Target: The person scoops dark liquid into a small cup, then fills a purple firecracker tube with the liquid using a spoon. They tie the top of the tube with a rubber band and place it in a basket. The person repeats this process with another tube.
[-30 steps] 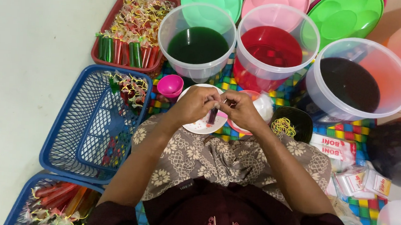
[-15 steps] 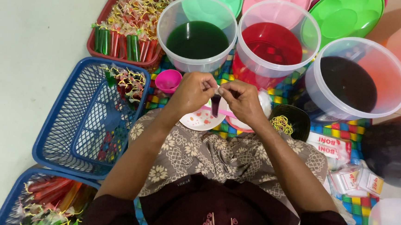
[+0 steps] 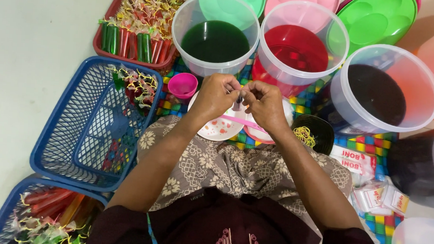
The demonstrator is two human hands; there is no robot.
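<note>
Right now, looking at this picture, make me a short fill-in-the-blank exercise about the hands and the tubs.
1. The left hand and right hand pinch a small tube above a white ____.
2. The tub nearest the red basket holds ____ liquid.
3. The middle tub holds ____ liquid.
4. The small cup left of the hands is ____.

Missing words: plate; green; red; pink

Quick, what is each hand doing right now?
Left hand: fingers pinched shut on the small dark filled tube.
Right hand: fingers pinched shut on the same tube's top.
</note>
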